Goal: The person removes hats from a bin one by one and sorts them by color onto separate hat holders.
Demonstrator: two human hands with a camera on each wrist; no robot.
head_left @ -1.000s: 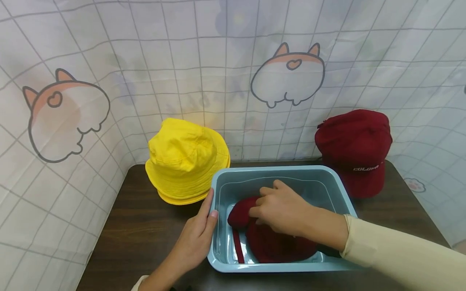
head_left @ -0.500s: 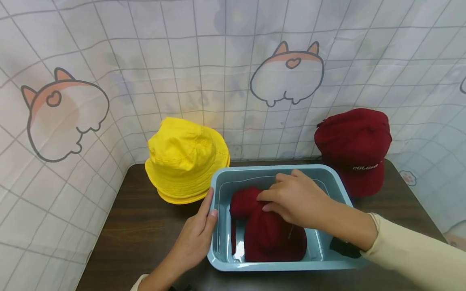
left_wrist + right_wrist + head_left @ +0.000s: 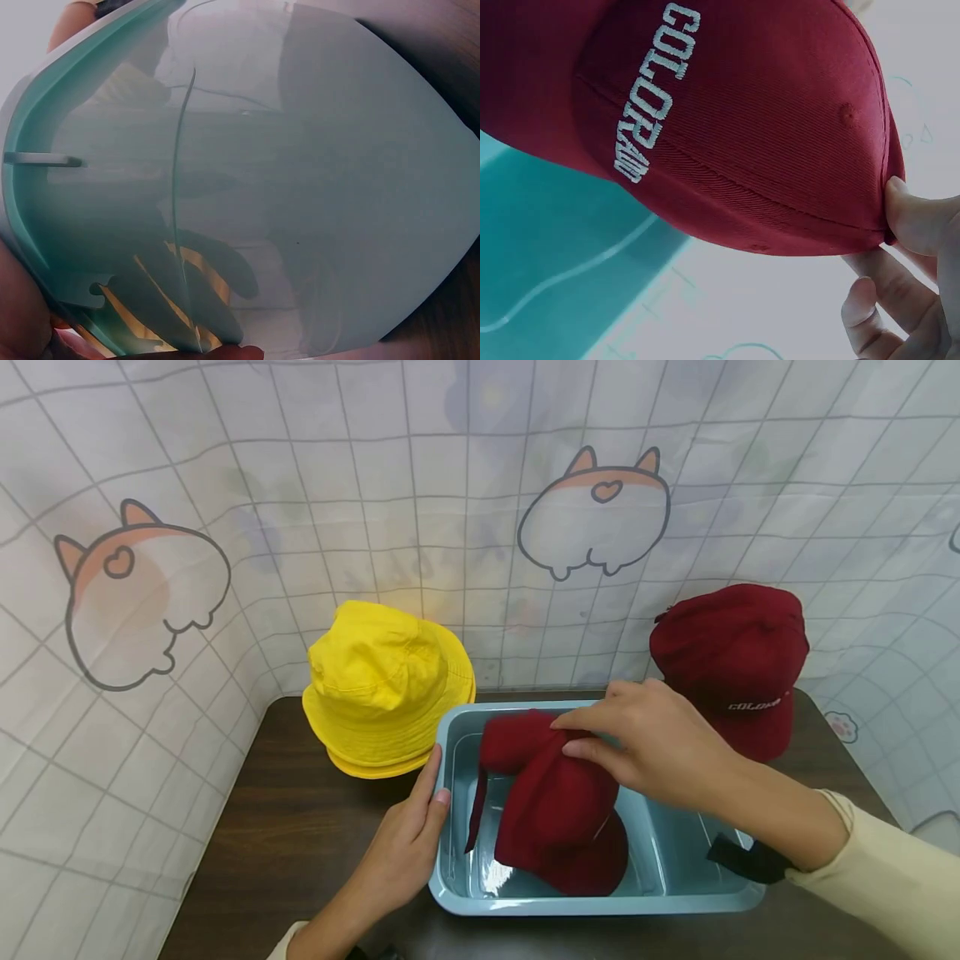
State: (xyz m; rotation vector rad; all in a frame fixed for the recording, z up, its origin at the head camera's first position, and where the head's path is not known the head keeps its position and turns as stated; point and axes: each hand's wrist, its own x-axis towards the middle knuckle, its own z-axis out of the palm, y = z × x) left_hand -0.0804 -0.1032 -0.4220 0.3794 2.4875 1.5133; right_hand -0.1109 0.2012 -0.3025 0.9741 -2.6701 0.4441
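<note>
In the head view my right hand [image 3: 652, 743] pinches the top of a dark red baseball cap [image 3: 558, 802], lifted over the light blue plastic basin [image 3: 600, 906]. Its visor hangs downward, and a thin strap [image 3: 476, 810] dangles at its left. The right wrist view shows thumb and fingertips gripping the crown of the cap [image 3: 772, 135], with white embroidered letters across its front. My left hand [image 3: 405, 847] holds the basin's left side, thumb at the rim. In the left wrist view the basin's outer wall [image 3: 300, 172] fills most of the picture.
Behind the basin at left stands a yellow bucket hat [image 3: 382, 693], perhaps stacked on another. A second dark red cap [image 3: 731, 668] sits at back right. All rest on a dark wooden table [image 3: 255, 827], backed by a grid-patterned curtain [image 3: 420, 510].
My right hand has raised the red cap from the basin's floor, moving up and to the right, and the cap now hangs with its visor low. The left hand stays in place.
</note>
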